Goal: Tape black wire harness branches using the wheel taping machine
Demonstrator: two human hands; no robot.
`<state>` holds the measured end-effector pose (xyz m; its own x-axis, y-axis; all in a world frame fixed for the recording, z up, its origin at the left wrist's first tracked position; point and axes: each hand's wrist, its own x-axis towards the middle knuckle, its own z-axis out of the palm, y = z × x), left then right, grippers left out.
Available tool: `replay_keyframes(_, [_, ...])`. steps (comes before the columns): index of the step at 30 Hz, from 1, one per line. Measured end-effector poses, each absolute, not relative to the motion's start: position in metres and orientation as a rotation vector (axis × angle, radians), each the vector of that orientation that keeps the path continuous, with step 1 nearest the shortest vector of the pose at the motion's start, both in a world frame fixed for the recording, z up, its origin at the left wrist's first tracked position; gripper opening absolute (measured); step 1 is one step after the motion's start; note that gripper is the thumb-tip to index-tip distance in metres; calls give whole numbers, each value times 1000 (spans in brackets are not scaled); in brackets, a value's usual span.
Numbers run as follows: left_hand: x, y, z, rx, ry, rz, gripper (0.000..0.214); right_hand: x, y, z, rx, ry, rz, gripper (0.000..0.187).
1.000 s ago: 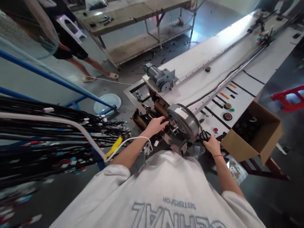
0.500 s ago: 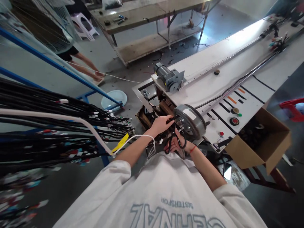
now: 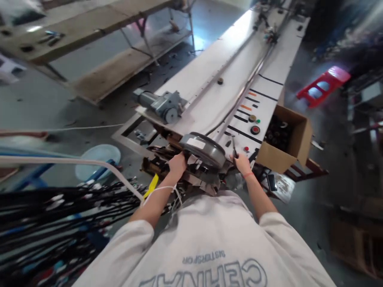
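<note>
A grey round wheel (image 3: 202, 148) lies flat at the near end of a long white bench (image 3: 209, 99). My left hand (image 3: 177, 163) is closed against the wheel's left edge, over dark machine parts; what it grips is hidden. Just right of the wheel, my right hand (image 3: 242, 161), with a red string round its wrist, is closed on a thin black cable (image 3: 233, 150) that rises from its fingers. A white cord and a yellow tag (image 3: 151, 185) hang by my left forearm.
A grey motor (image 3: 160, 105) is bolted on the bench's left corner, and round buttons (image 3: 255, 129) sit on its right side. An open cardboard box (image 3: 295, 139) with black parts stands right of them. Bundled black cables (image 3: 60, 211) hang at left. A red stool (image 3: 321, 85) stands far right.
My right hand has swung from in front of my chest out to the right of the wheel, taking the black cable along. My left hand stays at the wheel. The view has turned right.
</note>
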<state>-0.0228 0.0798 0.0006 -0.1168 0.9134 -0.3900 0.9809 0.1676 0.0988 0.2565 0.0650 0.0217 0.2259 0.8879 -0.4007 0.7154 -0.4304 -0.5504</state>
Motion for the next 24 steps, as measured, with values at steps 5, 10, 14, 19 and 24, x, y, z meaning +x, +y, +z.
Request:
replay_keyframes(5, [-32, 63, -3, 1920, 2025, 64, 60, 254, 71, 45, -2218, -1454, 676, 33])
replay_keyframes(10, [-56, 43, 9, 1971, 1862, 271, 60, 182, 14, 66, -1575, -1545, 1285, 34])
replay_keyframes(14, [-81, 11, 12, 2060, 1577, 469, 63, 107, 16, 30, -1223, -1243, 1823, 21])
replay_keyframes(19, [-130, -57, -6, 2012, 1502, 567, 59, 68, 68, 2, -1054, -556, 1819, 26])
replay_keyframes(24, [-185, -127, -52, 1708, 1919, 366, 43, 87, 76, 4, -948, -632, 1752, 20])
